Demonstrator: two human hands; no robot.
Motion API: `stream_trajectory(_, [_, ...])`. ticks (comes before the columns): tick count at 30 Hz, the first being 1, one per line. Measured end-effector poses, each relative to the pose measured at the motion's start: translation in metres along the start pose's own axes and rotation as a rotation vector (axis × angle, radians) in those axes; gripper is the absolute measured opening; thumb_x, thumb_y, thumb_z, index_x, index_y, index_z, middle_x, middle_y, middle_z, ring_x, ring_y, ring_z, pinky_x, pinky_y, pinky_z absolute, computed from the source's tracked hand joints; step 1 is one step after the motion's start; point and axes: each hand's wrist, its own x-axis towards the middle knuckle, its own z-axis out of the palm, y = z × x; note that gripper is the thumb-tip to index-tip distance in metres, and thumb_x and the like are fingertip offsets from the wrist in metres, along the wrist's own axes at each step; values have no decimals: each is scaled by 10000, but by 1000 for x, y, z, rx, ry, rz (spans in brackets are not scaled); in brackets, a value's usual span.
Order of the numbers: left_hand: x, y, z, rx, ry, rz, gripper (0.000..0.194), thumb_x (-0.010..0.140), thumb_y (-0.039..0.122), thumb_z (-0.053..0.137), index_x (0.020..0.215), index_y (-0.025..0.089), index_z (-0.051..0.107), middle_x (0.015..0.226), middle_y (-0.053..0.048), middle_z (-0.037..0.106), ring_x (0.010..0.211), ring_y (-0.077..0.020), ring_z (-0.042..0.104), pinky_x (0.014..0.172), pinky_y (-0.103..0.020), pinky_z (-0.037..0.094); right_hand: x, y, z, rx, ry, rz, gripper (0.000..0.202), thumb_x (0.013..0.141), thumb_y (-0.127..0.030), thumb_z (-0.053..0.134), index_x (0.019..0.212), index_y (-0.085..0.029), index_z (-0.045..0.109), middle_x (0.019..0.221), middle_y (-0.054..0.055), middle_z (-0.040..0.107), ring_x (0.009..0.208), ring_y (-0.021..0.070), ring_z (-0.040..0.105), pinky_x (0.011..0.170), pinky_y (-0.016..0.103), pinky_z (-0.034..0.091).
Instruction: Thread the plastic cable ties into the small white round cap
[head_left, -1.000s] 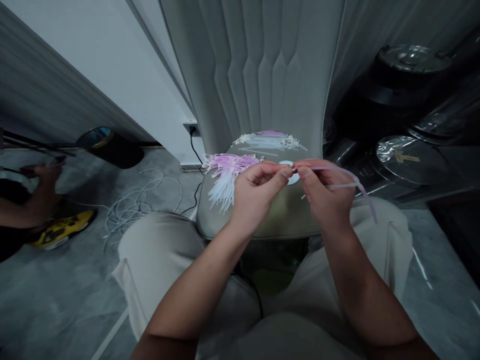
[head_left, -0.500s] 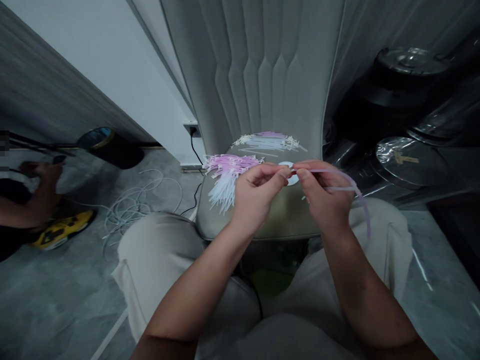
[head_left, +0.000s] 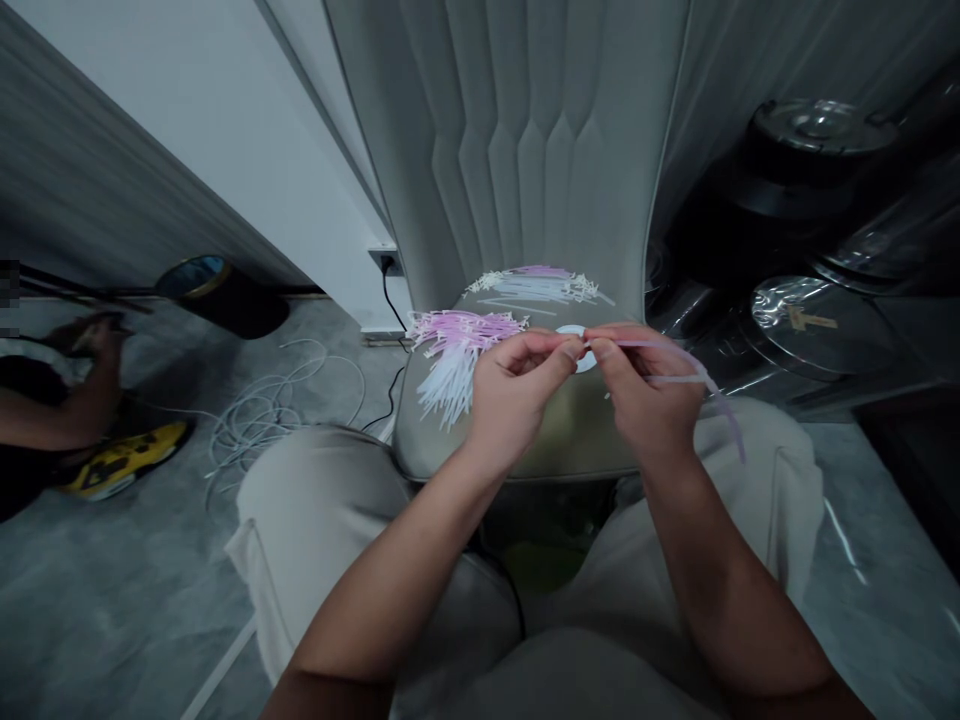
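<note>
My right hand [head_left: 651, 400] is closed in a pinch on a thin purple plastic strip [head_left: 686, 354], whose free end curves out and hangs down past the knuckles. A pale strip [head_left: 679, 379] also sticks out from this hand. My left hand [head_left: 517, 385] pinches at the other end of the purple strip, fingertips almost touching the right ones; the exact grip point is hidden. Behind the fingertips a round white disc [head_left: 573, 331] lies on the chair seat [head_left: 540, 440]. Left of it is a heap of purple and white strips [head_left: 450, 385] with white knotted-looking ends. A second pile [head_left: 536, 285] lies farther back.
The grey padded chair back [head_left: 525, 130] rises ahead. At left are coiled cable [head_left: 259, 405], a black bin [head_left: 225, 295], a wall socket [head_left: 385, 262] and another person's arm [head_left: 82, 400]. Black containers with shiny lids [head_left: 821, 125] stand at right.
The hands stay nearly in place, pinched together. The hanging end of the purple strip has shifted slightly right and up. The other person's arm at left has moved slightly.
</note>
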Motion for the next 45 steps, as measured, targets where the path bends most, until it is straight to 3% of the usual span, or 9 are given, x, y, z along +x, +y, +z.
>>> stream_trajectory(32, [0, 0, 0, -14, -23, 17, 43, 749, 205, 748, 720, 189, 720, 736, 14, 695, 672, -75, 618, 674, -206, 513, 1, 0, -2, -5, -2, -109, 131, 808, -147, 644, 798, -247, 728, 783, -23, 718, 771, 139, 667, 685, 290, 543])
stream_trajectory(45, [0, -1, -1, 3, -45, 35, 42, 754, 200, 742, 724, 187, 715, 744, 10, 692, 689, -85, 623, 683, -219, 517, 0, 2, -3, 3, -17, -42, 92, 817, -203, 640, 810, -237, 726, 802, -7, 709, 742, 138, 656, 593, 261, 519])
